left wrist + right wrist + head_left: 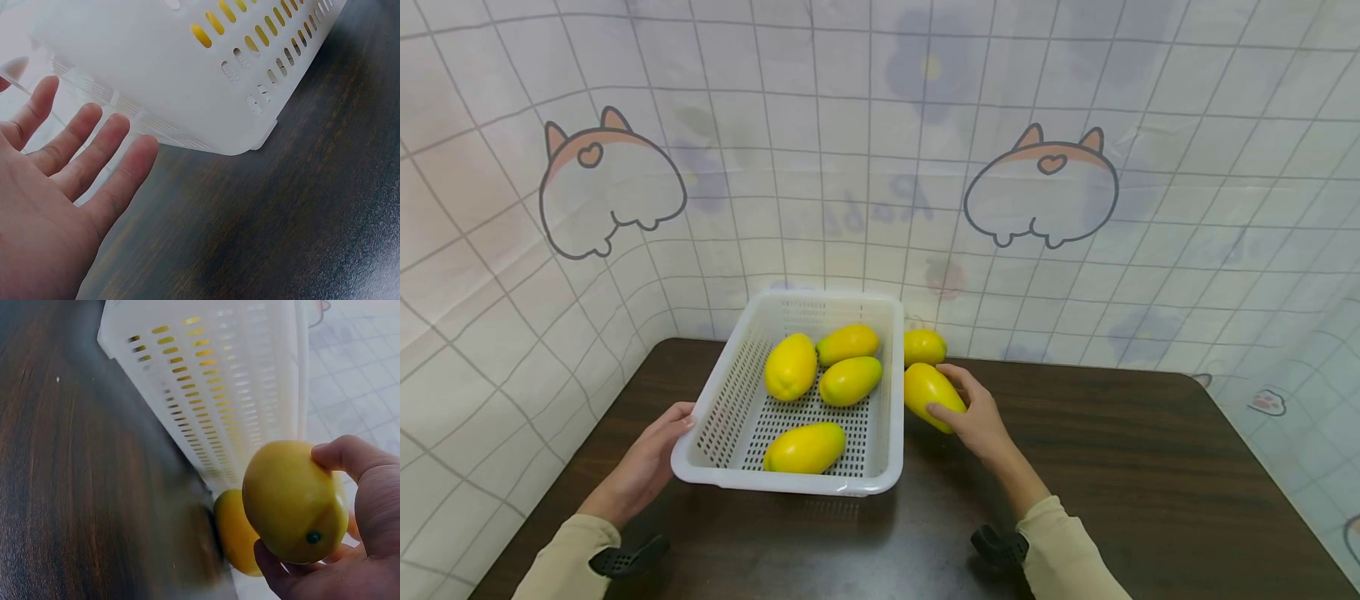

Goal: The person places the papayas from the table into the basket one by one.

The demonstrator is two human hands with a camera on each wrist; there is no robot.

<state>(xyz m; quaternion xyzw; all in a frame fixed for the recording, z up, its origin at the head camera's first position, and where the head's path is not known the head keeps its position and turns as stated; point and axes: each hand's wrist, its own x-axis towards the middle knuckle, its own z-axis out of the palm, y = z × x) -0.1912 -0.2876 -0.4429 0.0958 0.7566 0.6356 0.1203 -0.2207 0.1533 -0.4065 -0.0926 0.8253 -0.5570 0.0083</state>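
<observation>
My right hand (973, 417) grips a yellow mango (931, 393) just outside the right wall of a white perforated basket (891, 417). In the right wrist view, thumb and fingers curl round this mango, whose dark green stem spot faces the camera. Behind it a second mango (925, 347) lies against the basket. My left hand (647, 462) touches the basket's left rim; the left wrist view shows its fingers (119, 178) spread and fairly straight below the rim. Several mangoes lie inside the basket, one of them (805, 448) near the front wall.
The basket stands on a dark wooden table (1112, 467). A white gridded curtain (850, 167) with cartoon prints hangs behind the table and along its sides. Black straps (1000, 546) are on both wrists.
</observation>
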